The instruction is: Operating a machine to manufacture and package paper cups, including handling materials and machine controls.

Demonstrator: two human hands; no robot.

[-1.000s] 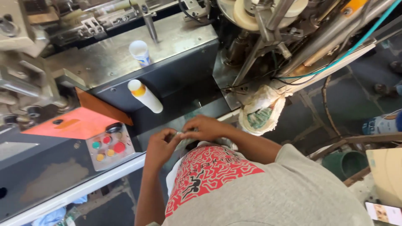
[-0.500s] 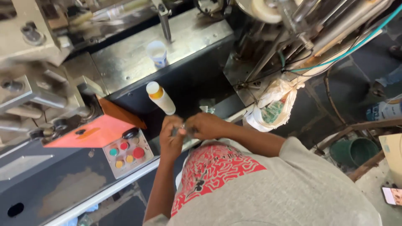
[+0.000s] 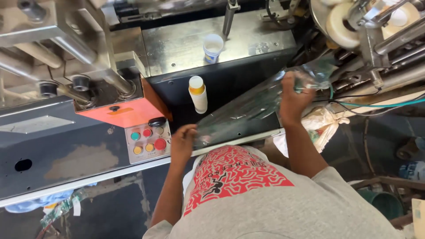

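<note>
A long strip of clear plastic film (image 3: 252,106) is stretched slantwise over the dark machine deck (image 3: 230,84). My left hand (image 3: 182,142) grips its lower end near the control panel. My right hand (image 3: 294,98) grips the upper end, up near the machine's rollers (image 3: 354,22). A white bottle with a yellow band (image 3: 198,94) lies on the deck just above my left hand. A small white cup (image 3: 213,48) stands on the steel plate (image 3: 186,42) behind it.
A button panel (image 3: 147,140) with red, green and yellow buttons sits left of my left hand, under an orange cover (image 3: 126,114). Steel rods and rollers fill the upper left. A crumpled bag (image 3: 318,126) hangs at the right. Green bucket (image 3: 380,201) below right.
My hands were together in front of my chest. They have since moved apart, the right one up and to the right, pulling the clear film out between them.
</note>
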